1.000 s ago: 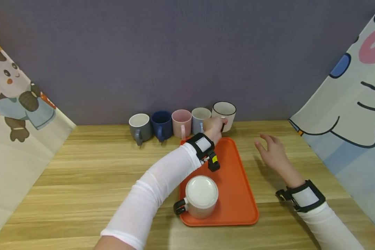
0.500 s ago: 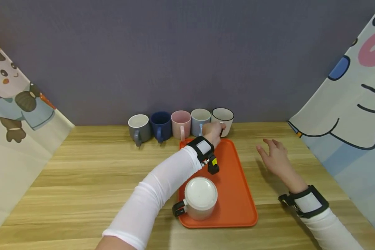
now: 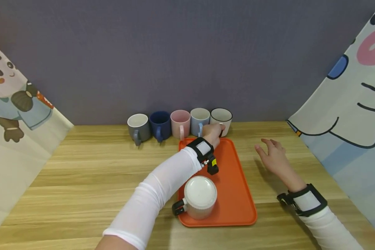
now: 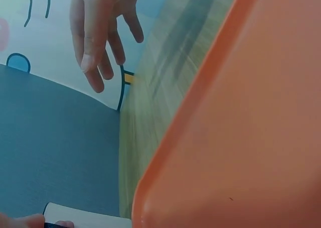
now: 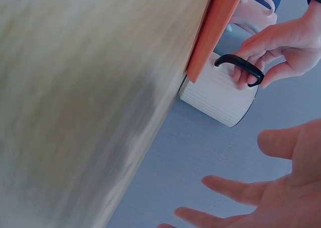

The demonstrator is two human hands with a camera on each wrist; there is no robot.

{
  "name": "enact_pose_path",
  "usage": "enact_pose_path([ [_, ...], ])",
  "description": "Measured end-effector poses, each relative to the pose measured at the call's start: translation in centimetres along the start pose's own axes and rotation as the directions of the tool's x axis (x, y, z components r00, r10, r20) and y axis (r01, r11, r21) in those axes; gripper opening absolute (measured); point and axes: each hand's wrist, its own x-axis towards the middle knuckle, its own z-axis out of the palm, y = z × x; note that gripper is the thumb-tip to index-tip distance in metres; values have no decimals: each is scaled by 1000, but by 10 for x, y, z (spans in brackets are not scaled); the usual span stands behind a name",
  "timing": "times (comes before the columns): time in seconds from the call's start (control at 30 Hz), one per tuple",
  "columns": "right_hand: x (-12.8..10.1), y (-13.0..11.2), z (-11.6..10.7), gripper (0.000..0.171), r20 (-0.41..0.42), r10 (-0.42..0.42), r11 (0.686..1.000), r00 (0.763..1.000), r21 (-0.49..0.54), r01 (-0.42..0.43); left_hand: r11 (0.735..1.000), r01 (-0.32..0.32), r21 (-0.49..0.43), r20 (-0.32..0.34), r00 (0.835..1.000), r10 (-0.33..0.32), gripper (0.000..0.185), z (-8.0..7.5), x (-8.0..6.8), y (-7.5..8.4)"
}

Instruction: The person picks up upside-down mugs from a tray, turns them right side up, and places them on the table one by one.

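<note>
A second ago the white mug (image 3: 221,118) was lifted; it now stands on the table at the right end of the mug row, just behind the tray (image 3: 237,187). The left hand (image 3: 213,132) pinches its black handle (image 5: 239,66), fingers curled. The right hand (image 3: 273,156) hovers open above the table, fingers spread, holding nothing.

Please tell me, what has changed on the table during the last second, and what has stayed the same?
The left hand lowered the white mug with the black rim onto the table at the right end of the mug row, its fingers still on the black handle. The right hand still hovers open. The orange tray and the mug on it did not move.
</note>
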Motion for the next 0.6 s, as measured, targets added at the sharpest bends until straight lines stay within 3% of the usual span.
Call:
enact_pose_path([
  [0.23,0,-2,1,63,6,-1,1000,1000,14,1,999,13,51,20,1000,-14,38,-1,4,-4],
  [0.43,1,-1,2,60,-3,-1,1000,1000,10,1,996,-33,81,158,987,20,45,-8,0,-1],
  [0.5,1,-1,2,61,-4,-3,1000,1000,12,3,995,-50,81,213,977,32,37,-12,-5,3],
  [0.6,1,-1,2,62,2,-5,1000,1000,19,5,994,-80,79,272,961,56,9,-20,-12,10],
])
